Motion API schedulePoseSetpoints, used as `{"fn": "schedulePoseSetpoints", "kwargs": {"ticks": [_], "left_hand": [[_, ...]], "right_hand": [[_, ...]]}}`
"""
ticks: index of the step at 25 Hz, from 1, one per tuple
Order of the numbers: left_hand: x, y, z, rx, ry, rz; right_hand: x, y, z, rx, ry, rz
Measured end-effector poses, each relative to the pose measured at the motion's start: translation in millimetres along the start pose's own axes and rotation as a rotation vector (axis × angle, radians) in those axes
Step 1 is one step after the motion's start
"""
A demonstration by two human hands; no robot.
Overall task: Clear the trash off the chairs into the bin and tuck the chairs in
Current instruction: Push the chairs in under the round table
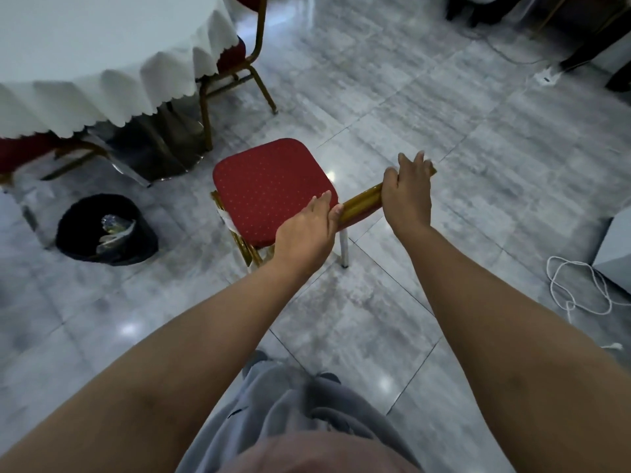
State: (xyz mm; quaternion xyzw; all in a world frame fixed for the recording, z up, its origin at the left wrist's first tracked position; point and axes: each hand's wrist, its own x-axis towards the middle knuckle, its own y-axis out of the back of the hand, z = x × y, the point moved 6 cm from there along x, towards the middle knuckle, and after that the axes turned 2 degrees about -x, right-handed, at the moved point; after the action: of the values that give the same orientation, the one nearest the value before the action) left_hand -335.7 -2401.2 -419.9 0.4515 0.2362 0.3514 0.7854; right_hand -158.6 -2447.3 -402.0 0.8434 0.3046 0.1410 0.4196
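Grip: while the gold metal top rail of the chair back (pixel 362 203) is seen from above, it is held at both ends.
Left hand (pixel 309 230): laid over the nearer end of the rail, with the fingers curled down over its far side and the thumb pressed against the tube.
Right hand (pixel 406 189): set on the farther end of the rail, with the palm on the tube and the fingers draped loosely past it; whether they close round the tube cannot be told.
Chair: the red dotted fabric seat (pixel 273 189) on its gold metal frame is found just beyond the left hand, and no litter is seen on its top.
Paper scrap: a pale crumpled piece (pixel 228 218) is seen at the seat's edge, left of the left hand; what it is cannot be told.
Bin: the round black waste bin (pixel 106 230) is stood on the floor well to the left of the left hand, with crumpled shiny rubbish inside it.
Bench: the round bench draped in a white scalloped cloth (pixel 102 63) is placed beyond and left of both hands, apart from the held chair.
Second chair: another red and gold chair (pixel 239 59) is tucked against the bench's far side.
Floor: a coiled white cord (pixel 577 285) is lain on the grey tiles to the right of the right hand.
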Motion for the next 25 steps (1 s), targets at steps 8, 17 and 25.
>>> {"fn": "schedulePoseSetpoints", "kwargs": {"ticks": [8, 17, 25], "left_hand": [[-17, -14, 19, 0.001, 0.148, 0.055], [-20, -18, 19, 0.006, 0.207, 0.129], [7, 3, -26, 0.174, 0.159, 0.253]], "right_hand": [[2, 6, 8, 0.001, 0.113, -0.059], [17, -1, -6, -0.043, 0.224, -0.128], [36, -35, -47, -0.09, 0.37, -0.102]]}}
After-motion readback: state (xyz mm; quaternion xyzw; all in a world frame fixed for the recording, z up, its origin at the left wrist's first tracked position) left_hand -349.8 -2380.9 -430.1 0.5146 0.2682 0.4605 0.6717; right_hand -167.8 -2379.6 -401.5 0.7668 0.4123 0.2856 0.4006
